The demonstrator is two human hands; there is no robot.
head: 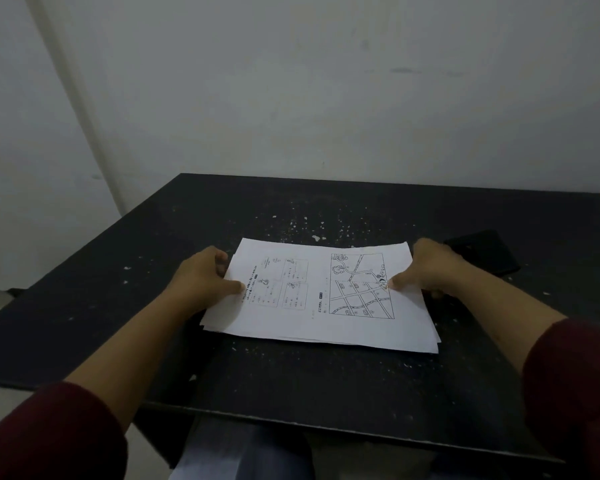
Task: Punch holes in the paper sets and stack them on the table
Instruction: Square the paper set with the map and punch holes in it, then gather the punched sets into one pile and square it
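Matt white paper [321, 296], smooth, printed in black line art, stacked in thin loose sheets. Dark matt table [291, 382] top, worn and flecked with pale chips. Dull painted wall [291, 98], faintly scuffed; dark red cloth sleeves [49, 434].

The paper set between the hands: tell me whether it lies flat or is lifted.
Mostly flat: the paper set lies spread on the table, sheets slightly fanned at the near edge. The left hand and right hand pinch its side edges.

No legible text — top sheet of the paper stack [321, 299], centre of frame, carries small print, boxed figures and a street-map drawing — characters too small to read.
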